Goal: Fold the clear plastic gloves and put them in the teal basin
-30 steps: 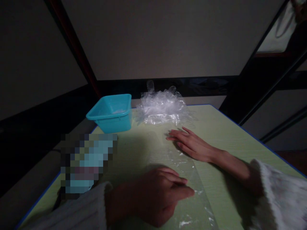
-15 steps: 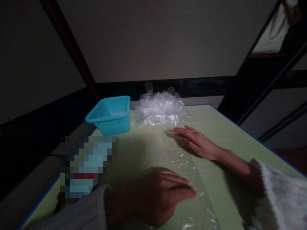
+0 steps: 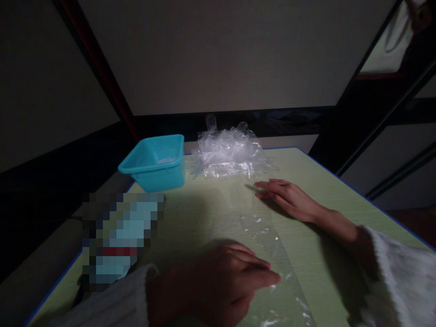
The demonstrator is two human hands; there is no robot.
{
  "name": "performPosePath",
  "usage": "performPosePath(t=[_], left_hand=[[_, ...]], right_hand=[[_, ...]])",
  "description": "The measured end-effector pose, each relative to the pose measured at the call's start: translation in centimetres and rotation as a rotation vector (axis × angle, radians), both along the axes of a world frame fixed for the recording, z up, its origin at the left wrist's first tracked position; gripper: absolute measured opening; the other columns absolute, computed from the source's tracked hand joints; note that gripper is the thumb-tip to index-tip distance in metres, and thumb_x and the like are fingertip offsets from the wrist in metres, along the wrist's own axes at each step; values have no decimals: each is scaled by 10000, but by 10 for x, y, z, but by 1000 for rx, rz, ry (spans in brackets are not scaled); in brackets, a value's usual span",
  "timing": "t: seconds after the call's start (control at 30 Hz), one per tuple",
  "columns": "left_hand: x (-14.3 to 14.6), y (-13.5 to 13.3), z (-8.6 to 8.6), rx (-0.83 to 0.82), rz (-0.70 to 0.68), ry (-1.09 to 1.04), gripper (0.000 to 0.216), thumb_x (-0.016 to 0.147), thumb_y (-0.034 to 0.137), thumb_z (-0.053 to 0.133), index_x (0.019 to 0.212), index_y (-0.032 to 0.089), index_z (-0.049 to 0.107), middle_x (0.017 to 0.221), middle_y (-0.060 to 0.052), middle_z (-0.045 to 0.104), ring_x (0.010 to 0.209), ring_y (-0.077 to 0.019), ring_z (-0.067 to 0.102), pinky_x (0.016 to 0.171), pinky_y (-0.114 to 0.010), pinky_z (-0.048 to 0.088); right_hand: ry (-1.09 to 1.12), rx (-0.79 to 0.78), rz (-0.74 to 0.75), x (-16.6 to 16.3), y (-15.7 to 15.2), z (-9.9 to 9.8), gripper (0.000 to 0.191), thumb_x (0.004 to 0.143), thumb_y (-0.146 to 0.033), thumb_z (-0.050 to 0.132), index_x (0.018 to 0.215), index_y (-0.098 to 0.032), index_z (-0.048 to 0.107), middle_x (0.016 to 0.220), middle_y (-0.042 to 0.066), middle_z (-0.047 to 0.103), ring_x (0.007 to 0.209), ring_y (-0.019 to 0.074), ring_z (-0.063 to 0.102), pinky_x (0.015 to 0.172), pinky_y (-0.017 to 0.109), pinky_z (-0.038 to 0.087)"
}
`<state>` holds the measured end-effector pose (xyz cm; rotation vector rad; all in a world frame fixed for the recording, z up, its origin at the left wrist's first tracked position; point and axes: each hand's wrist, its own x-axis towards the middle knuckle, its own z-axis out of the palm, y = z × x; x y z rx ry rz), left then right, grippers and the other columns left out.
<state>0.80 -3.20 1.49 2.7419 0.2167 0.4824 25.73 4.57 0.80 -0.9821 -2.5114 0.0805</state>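
A clear disposable plastic glove (image 3: 264, 231) lies spread flat on the table, its see-through fingers pointing toward the back. My left hand (image 3: 228, 281) rests over its lower part, fingers stretched to the right; the palm side is hidden. To the right of the glove's finger end, my right hand (image 3: 291, 197) is low over the tabletop with its fingers extended and nothing visible in them. I cannot tell whether its fingertips touch the plastic. Beyond both hands sits a crumpled pile of clear plastic gloves (image 3: 231, 152).
At the back left stands a turquoise plastic basin (image 3: 158, 177) with something pale inside. A pixelated light-blue object (image 3: 129, 231) lies at the left edge, beside my left sleeve. The light green table (image 3: 327, 195) has a blue rim, with dark-trimmed panels behind it.
My right hand has slid slightly to the right, away from the glove's fingers. My left hand stays nearly in place on the glove. The view has shifted a little.
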Motion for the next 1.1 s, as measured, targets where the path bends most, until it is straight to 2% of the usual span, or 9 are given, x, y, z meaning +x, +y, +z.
performPosePath(t=[0.1,0.4,0.57,0.7,0.8,0.87,0.93,1.0,1.1], left_hand=[[0,-1,2,-4,8,-7,364,786,94,436,1134,112,540,1110,-84,654,960,-177,626,924,-294,435],[1,-2,3,-13,30,-25,355,779,101,430,1108,146,557,1083,-59,670,942,-172,633,898,-290,451],[2,-3,1,-71,20,-46,367,767,72,435,1107,109,566,1104,-72,659,985,-169,620,931,-277,429],[2,-4,4,-131,53,-68,380,779,80,413,1132,127,548,1091,-57,665,988,-152,610,965,-280,408],[-1,3,5,-113,262,-151,356,788,98,403,1108,154,551,1045,-56,672,990,-169,597,947,-318,422],[-5,14,3,-82,501,-242,311,798,104,389,1046,167,567,1014,-63,670,996,-185,587,908,-338,446],[-10,27,-1,-32,689,-348,287,810,102,365,1011,167,559,1033,-79,660,991,-190,592,893,-357,452],[-14,38,-5,-21,780,-355,325,809,86,361,1093,160,501,1020,-79,674,1011,-197,588,903,-386,444],[-18,46,-12,22,789,-275,409,781,38,351,1160,162,443,987,-69,694,991,-194,601,916,-408,434]], right_hand=[[0,14,-44,0,4,-1,410,898,-214,285,1235,-78,475,990,109,693,960,261,602,870,473,447],[22,-7,-162,0,11,-5,422,879,-178,307,1279,-112,425,1049,91,680,1015,267,594,903,502,424],[36,-29,-178,-1,10,-7,424,876,-176,298,1274,-90,416,1073,101,668,1049,276,569,897,494,435],[51,30,-162,-2,6,-3,396,856,-157,320,1226,-105,450,1086,121,650,1019,271,576,871,486,446],[86,82,-72,-7,-3,5,325,853,-146,338,1129,-147,510,1099,119,624,1024,241,568,878,460,441],[89,86,88,-16,-13,11,301,865,-141,340,1106,-164,519,1068,101,630,1050,216,553,934,466,397],[75,16,255,-27,-26,16,295,866,-141,353,1103,-162,527,1084,99,620,1064,194,537,932,434,406],[44,-54,373,-39,-38,18,318,852,-119,361,1124,-131,527,1107,117,610,1085,187,517,924,407,419],[-16,-124,467,-51,-49,16,357,818,-83,365,1129,-77,540,1095,150,611,1114,204,495,942,408,408]])
